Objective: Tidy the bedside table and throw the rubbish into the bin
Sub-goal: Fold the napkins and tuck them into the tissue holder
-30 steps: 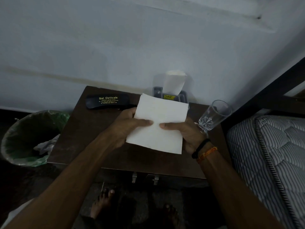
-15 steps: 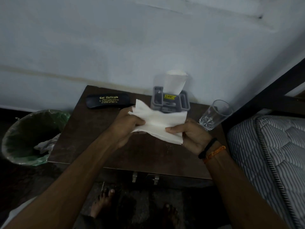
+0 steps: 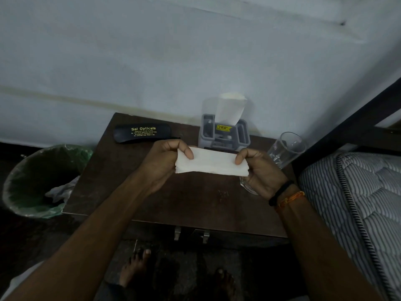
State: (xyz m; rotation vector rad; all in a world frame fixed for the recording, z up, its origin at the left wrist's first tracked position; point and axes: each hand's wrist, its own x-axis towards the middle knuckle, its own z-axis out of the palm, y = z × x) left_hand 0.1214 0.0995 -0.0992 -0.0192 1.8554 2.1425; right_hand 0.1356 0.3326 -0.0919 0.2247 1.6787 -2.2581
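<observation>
Our forearms are bare, no sleeves reaching them. On the wrist of our right hand (image 3: 263, 170) we wear two bands side by side: a black band (image 3: 281, 192) on the side of the hand, and just behind it an orange thread (image 3: 290, 199) knotted round the wrist. Our left hand (image 3: 161, 161) carries no ring or band that we can see. Below the black band, at the bottom edge, our bare feet (image 3: 138, 268) show their toes, unshod.

matt white paper tissue (image 3: 211, 160), dark wood-grain table (image 3: 130, 170), clear glass tumbler (image 3: 287, 148)
</observation>
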